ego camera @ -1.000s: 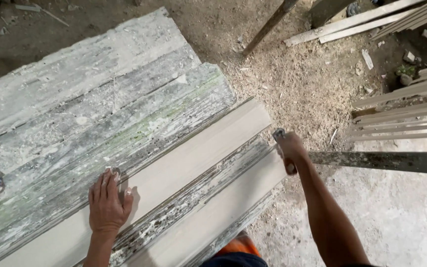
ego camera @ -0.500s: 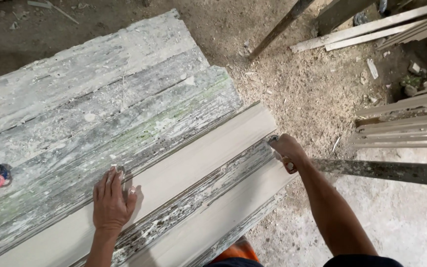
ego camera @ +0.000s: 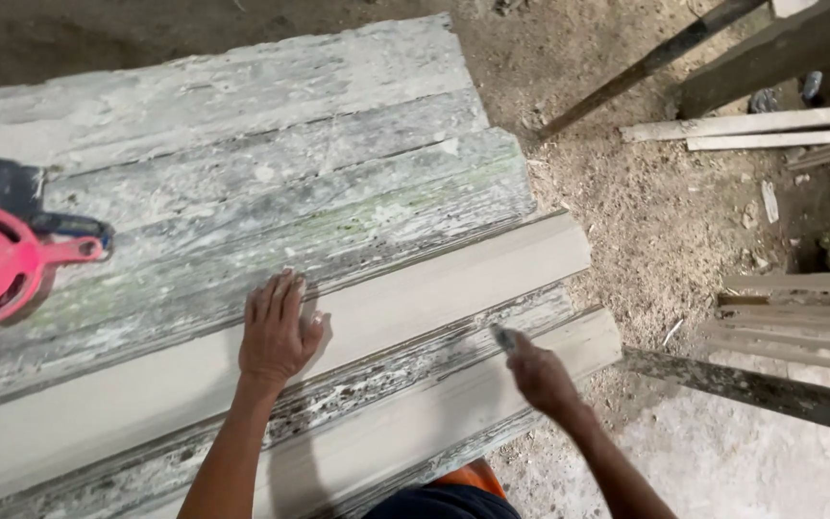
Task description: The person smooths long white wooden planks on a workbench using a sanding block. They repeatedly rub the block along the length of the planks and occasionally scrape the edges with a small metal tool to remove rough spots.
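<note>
Two bare hands worked over a stack of weathered planks (ego camera: 242, 192). The left hand (ego camera: 276, 332) lay flat, fingers spread and gripping nothing, on a smooth pale board (ego camera: 453, 288) at the near side of that stack. The right hand (ego camera: 540, 377), blurred, closed around what looked like a small dark tool (ego camera: 503, 336) against the peeling strip just nearer than the board. A red-handled tool (ego camera: 2, 264) rested at the stack's left end.
</note>
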